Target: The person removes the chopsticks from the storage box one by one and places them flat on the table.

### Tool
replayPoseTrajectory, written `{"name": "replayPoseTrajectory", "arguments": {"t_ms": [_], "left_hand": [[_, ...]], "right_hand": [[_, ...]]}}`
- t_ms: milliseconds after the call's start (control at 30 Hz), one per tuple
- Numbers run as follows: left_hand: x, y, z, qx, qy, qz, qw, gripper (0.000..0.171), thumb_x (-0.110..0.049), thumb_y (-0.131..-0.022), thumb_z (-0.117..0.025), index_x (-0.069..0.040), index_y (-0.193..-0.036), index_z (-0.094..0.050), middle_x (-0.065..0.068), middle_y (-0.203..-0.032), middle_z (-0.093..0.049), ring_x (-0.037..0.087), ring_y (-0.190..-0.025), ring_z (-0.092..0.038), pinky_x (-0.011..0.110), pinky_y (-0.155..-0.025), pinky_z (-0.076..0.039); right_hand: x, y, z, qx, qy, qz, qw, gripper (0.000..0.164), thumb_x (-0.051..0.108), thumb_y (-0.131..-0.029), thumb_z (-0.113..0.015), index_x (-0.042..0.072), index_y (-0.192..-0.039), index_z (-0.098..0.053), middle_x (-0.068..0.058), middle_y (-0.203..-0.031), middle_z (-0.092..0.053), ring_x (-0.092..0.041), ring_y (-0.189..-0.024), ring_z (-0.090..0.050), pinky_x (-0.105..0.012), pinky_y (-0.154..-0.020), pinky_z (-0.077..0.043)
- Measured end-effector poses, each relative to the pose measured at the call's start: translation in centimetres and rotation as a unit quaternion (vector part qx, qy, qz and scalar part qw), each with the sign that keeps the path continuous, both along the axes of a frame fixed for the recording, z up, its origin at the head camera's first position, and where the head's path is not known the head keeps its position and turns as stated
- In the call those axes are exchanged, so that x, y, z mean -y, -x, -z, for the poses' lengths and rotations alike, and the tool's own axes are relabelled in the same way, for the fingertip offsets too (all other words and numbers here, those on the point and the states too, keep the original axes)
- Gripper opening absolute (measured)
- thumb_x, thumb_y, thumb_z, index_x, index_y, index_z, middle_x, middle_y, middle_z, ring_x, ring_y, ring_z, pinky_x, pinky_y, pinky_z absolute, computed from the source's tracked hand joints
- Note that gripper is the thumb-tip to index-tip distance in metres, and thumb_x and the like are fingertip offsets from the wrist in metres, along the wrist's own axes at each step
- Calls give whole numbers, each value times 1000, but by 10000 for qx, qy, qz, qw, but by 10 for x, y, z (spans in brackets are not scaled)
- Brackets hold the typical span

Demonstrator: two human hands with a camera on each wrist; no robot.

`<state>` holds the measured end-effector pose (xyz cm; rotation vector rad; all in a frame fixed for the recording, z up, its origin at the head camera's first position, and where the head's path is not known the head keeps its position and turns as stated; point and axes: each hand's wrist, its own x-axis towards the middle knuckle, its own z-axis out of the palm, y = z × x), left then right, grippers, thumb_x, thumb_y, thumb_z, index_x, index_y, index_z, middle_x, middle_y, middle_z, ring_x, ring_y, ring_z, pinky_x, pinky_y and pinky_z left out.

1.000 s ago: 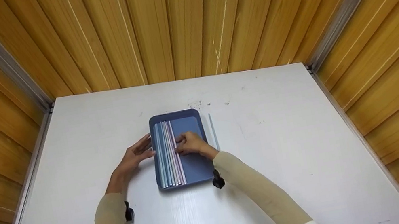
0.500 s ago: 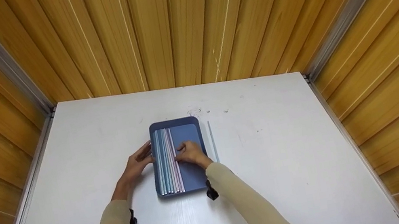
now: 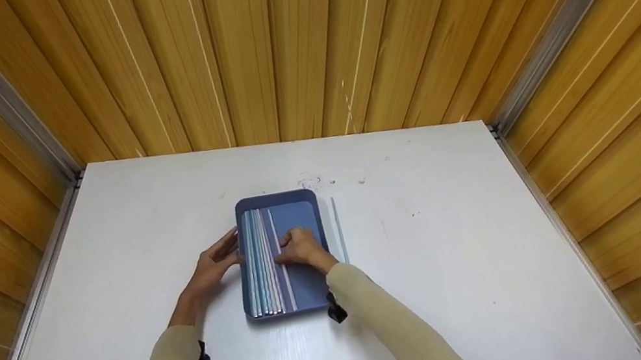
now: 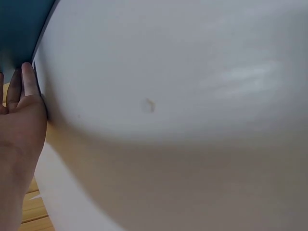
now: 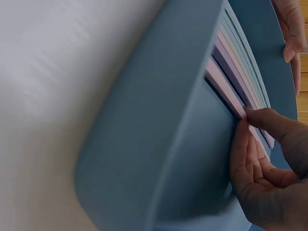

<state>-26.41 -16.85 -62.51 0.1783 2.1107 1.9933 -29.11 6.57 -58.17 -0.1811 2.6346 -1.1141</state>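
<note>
A blue rectangular tray (image 3: 308, 288) holds several long thin pastel sticks (image 3: 261, 263), lying lengthwise side by side along its left half. Between thumb and fingertips, my right hand (image 3: 301, 249) pinches a pale pink stick (image 5: 225, 86), which lies slightly apart from the row, to its right. The hand covers the middle of that stick in the head view. At the tray's left side, my left hand (image 3: 214, 270) touches the wall with extended fingers, the thumb near the rim. Its fingers (image 4: 30, 79) reach along the outside of the tray in the left wrist view.
On the white table (image 3: 441, 264), a pale blue stick (image 3: 338, 223) lies just right of the tray. Small dark marks dot the tabletop behind the tray. Wood-patterned walls (image 3: 244, 48) enclose the back and sides.
A gap has opened between the pale pink stick in my right hand and the row on its left. My left hand stays at the tray's left side. The head view has shifted slightly.
</note>
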Motion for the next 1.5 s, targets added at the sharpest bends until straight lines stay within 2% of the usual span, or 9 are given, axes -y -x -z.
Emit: {"name": "replayPoseTrajectory", "arguments": {"t_ms": [200,267,433,567,767,967,1033,1300,1500], "left_hand": [[2,-2,-1,140,111,35,9998,68,-5,-100,-64,-11,-160,-33,18,-165,-35,36,-154,-33,50,-124,-34],[2,-1,-1,192,120,27,9997,68,-7,-99,-65,-13,-160,-34,17,-165,-36,35,-154,-33,51,-125,-32],[6,2,-3,144,118,-20,9998,68,-7,-99,-65,-13,-160,-35,16,-165,-36,34,-154,-32,52,-126,-31],[6,7,-5,56,79,-51,9999,68,-7,-100,-64,-14,-160,-35,15,-165,-35,34,-155,-31,51,-127,-30],[-1,13,-5,-60,-121,52,9999,65,-5,-101,-61,-11,-160,-34,17,-165,-35,35,-155,-32,51,-126,-31],[-4,11,-2,-18,-136,95,9999,65,-4,-102,-59,-11,-161,-32,18,-165,-34,35,-155,-32,52,-125,-32],[-3,10,-1,14,-149,80,9999,66,-5,-102,-60,-12,-161,-32,18,-165,-34,35,-155,-31,52,-126,-31],[1,6,0,-32,-17,53,10000,67,-6,-101,-62,-13,-161,-33,19,-164,-36,37,-154,-33,53,-125,-32],[4,4,4,-6,-57,62,10000,67,-5,-101,-62,-12,-160,-33,18,-164,-36,36,-154,-33,52,-125,-32]], "right_hand": [[-1,-6,2,106,375,89,9992,28,5,-75,-88,-6,-94,-71,-11,-84,-71,-12,-65,-61,-21,-57,-53],[-1,-9,1,-29,438,24,9990,22,1,-76,-86,-7,-90,-71,-13,-80,-73,-10,-58,-62,-19,-52,-53],[-2,-8,-5,-600,154,-267,9977,7,-4,-75,-77,-7,-81,-74,-19,-74,-75,-6,-49,-56,-16,-45,-49],[-6,-1,-12,-399,355,-335,9980,9,-2,-78,-76,-8,-85,-74,-19,-75,-75,-3,-48,-53,-16,-45,-51],[-18,4,-23,-73,636,-476,9968,19,-4,-81,-74,-13,-98,-73,-24,-81,-75,-4,-49,-55,-19,-49,-56],[-24,2,-32,-406,312,-1015,9935,22,0,-84,-75,-11,-103,-76,-24,-91,-77,-5,-58,-61,-17,-57,-56],[-25,1,-34,-490,249,-1071,9927,22,-1,-84,-74,-11,-104,-76,-24,-93,-78,-5,-60,-61,-16,-58,-54],[-33,-2,-42,-497,165,-1238,9909,22,2,-85,-75,-8,-105,-76,-22,-94,-78,-4,-64,-57,-12,-57,-47],[-42,-3,-41,-387,401,-1556,9862,23,4,-87,-76,-5,-108,-77,-20,-98,-78,-3,-71,-61,-12,-62,-49]]}}
